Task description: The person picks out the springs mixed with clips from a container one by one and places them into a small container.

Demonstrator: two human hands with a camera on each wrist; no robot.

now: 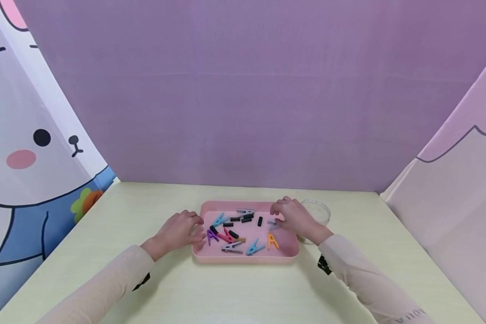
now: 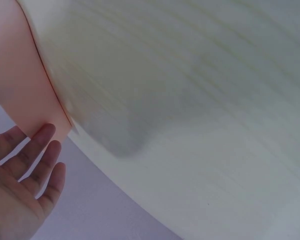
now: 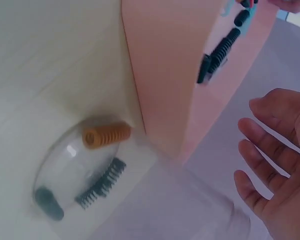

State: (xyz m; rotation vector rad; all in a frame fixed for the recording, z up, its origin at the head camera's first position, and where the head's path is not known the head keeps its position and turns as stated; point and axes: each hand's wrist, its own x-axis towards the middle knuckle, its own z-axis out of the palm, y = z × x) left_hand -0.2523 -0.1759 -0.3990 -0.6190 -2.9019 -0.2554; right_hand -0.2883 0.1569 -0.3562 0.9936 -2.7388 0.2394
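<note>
A shallow pink tray holds plastic clips, among them a purple clip, a pink clip, a yellow-orange clip and a light blue clip. Black springs, a gold spring and small black cylindrical pieces lie among them. At the tray's left edge is my left hand, fingers loosely bent and nearest the purple clip. My right hand hovers over the tray's right side, close to a grey-blue clip; its fingers are spread and empty in the right wrist view.
Just right of the tray stands a clear round jar, partly behind my right hand. Through it, in the right wrist view, show an orange spring and a black spring. A purple backdrop rises behind the pale table.
</note>
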